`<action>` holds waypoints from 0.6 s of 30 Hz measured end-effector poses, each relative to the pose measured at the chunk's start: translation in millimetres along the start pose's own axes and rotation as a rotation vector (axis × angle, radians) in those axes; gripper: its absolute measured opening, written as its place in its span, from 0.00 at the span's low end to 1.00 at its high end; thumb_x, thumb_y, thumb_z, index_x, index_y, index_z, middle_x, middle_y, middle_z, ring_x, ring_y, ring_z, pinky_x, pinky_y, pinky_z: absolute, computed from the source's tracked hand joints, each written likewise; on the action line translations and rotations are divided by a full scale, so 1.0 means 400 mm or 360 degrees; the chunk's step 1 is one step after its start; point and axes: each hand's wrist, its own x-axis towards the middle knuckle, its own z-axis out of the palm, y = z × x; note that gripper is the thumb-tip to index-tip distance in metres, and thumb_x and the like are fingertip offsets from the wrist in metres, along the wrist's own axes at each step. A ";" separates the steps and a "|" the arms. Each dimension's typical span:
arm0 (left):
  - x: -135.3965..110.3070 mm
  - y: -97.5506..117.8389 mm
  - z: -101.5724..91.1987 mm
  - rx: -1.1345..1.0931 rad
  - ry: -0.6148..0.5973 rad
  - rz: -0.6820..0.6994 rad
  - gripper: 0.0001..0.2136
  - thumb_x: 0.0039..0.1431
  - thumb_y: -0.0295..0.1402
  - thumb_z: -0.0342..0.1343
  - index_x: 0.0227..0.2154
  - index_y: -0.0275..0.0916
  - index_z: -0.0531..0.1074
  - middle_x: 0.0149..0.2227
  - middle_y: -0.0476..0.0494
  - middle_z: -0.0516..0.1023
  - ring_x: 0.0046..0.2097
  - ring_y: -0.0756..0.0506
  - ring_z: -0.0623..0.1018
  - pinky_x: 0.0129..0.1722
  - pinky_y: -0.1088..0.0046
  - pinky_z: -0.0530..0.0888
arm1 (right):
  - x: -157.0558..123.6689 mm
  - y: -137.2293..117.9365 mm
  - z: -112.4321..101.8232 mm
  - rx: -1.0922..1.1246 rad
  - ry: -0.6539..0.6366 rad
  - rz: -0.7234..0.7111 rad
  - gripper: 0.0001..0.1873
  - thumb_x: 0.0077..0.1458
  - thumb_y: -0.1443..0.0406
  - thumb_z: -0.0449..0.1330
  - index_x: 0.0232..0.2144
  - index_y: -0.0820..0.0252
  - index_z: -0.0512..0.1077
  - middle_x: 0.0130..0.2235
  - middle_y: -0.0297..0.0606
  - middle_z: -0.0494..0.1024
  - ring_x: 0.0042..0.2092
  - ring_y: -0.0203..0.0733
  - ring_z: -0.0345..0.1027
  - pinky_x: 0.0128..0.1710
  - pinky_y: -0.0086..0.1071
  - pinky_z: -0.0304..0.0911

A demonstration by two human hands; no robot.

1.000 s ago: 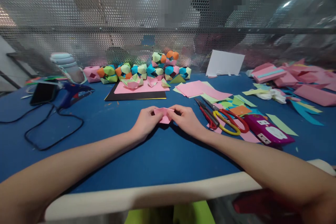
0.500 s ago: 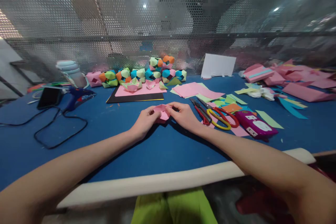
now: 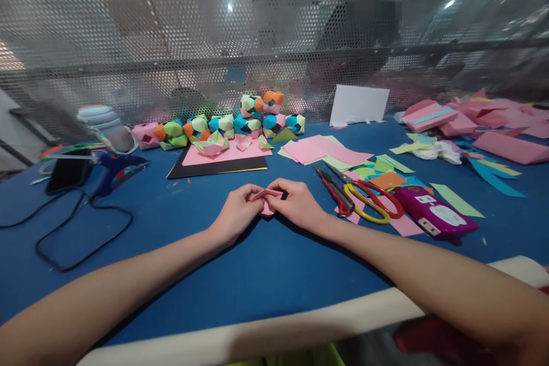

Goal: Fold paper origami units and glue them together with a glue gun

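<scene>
**2 hands pinch a small pink paper fold on the blue table**

We see the left hand (image 3: pixel 238 213) and the right hand (image 3: pixel 295 204) meeting at the middle of the blue table (image 3: pixel 180 240), both closed on a small folded pink paper (image 3: pixel 266 200). The paper sits between the 2 sets of fingertips, low over the table surface; whether it touches the table we cannot tell.

Just right of the right hand lie 2 pairs of scissors (image 3: pixel 355 197), 1 with red handles and 1 with yellow, and beyond them a purple device (image 3: pixel 435 214). Ahead of the hands lies a black sheet (image 3: pixel 214 167) with a pink sheet on it, and behind that a row of coloured paper balls (image 3: pixel 231 123). Ahead and right of the right hand is a loose stack of pink sheets (image 3: pixel 321 150). Well left of the left hand rest a blue glue gun (image 3: pixel 114 166) and its black cord (image 3: pixel 77 229).
</scene>
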 end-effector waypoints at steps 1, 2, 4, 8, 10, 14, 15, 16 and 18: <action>-0.001 0.000 0.000 0.0010 0.0004 -0.0001 0.08 0.44 0.27 0.56 0.31 0.35 0.71 0.26 0.51 0.75 0.28 0.50 0.74 0.30 0.75 0.70 | 0.001 -0.002 0.000 -0.0024 0.0000 -0.0007 0.06 0.47 0.71 0.56 0.27 0.61 0.73 0.26 0.33 0.75 0.28 0.33 0.64 0.29 0.27 0.56; -0.002 0.001 0.000 0.0022 0.0006 -0.0003 0.09 0.44 0.27 0.56 0.32 0.36 0.71 0.26 0.51 0.75 0.28 0.50 0.74 0.30 0.75 0.70 | 0.002 -0.005 0.000 -0.0046 -0.0001 -0.0012 0.06 0.47 0.71 0.56 0.26 0.61 0.73 0.26 0.32 0.75 0.28 0.33 0.64 0.29 0.27 0.56; -0.007 0.002 0.000 0.0061 0.0006 0.0006 0.08 0.45 0.28 0.55 0.32 0.36 0.71 0.27 0.51 0.75 0.28 0.49 0.75 0.30 0.75 0.70 | 0.004 -0.007 -0.002 -0.0079 -0.0004 -0.0001 0.05 0.47 0.71 0.56 0.26 0.61 0.72 0.26 0.32 0.74 0.28 0.34 0.64 0.29 0.27 0.56; -0.013 0.001 -0.005 0.0266 0.0025 0.0166 0.09 0.52 0.34 0.52 0.31 0.37 0.74 0.27 0.49 0.76 0.30 0.49 0.73 0.31 0.75 0.68 | 0.006 -0.004 -0.006 -0.0119 -0.0041 0.0028 0.03 0.47 0.69 0.57 0.27 0.61 0.72 0.26 0.32 0.74 0.28 0.34 0.63 0.28 0.27 0.55; -0.011 -0.002 -0.008 0.0384 0.0070 0.0238 0.10 0.53 0.36 0.52 0.28 0.37 0.75 0.25 0.49 0.75 0.29 0.49 0.71 0.29 0.75 0.66 | 0.003 -0.002 -0.007 -0.0125 -0.0047 -0.0005 0.04 0.47 0.70 0.57 0.27 0.61 0.72 0.26 0.32 0.74 0.28 0.34 0.64 0.29 0.27 0.56; -0.008 -0.008 -0.014 0.0454 0.0160 0.0237 0.07 0.50 0.33 0.53 0.21 0.37 0.72 0.21 0.52 0.72 0.26 0.50 0.68 0.26 0.76 0.63 | -0.005 -0.007 -0.005 -0.0067 -0.0026 -0.0045 0.05 0.49 0.70 0.56 0.29 0.60 0.72 0.29 0.34 0.76 0.30 0.36 0.66 0.32 0.28 0.58; -0.008 -0.008 -0.014 0.0454 0.0164 0.0232 0.07 0.50 0.33 0.53 0.21 0.37 0.71 0.21 0.52 0.72 0.26 0.50 0.68 0.26 0.76 0.63 | -0.006 -0.010 -0.005 -0.0046 -0.0014 -0.0038 0.05 0.49 0.69 0.55 0.29 0.60 0.72 0.30 0.35 0.76 0.31 0.36 0.67 0.33 0.28 0.59; -0.010 -0.007 -0.014 0.0452 0.0166 0.0231 0.07 0.49 0.32 0.53 0.21 0.37 0.71 0.21 0.52 0.72 0.26 0.50 0.68 0.26 0.76 0.63 | -0.007 -0.014 -0.005 -0.0026 -0.0001 -0.0025 0.05 0.49 0.69 0.55 0.30 0.61 0.72 0.30 0.35 0.77 0.31 0.36 0.67 0.33 0.29 0.59; -0.015 -0.004 -0.012 0.0449 0.0160 0.0233 0.06 0.50 0.32 0.53 0.22 0.37 0.71 0.22 0.52 0.72 0.26 0.50 0.69 0.27 0.76 0.63 | -0.007 -0.019 -0.006 0.0010 -0.0002 0.0020 0.06 0.50 0.69 0.55 0.31 0.61 0.71 0.31 0.35 0.77 0.32 0.36 0.68 0.33 0.29 0.59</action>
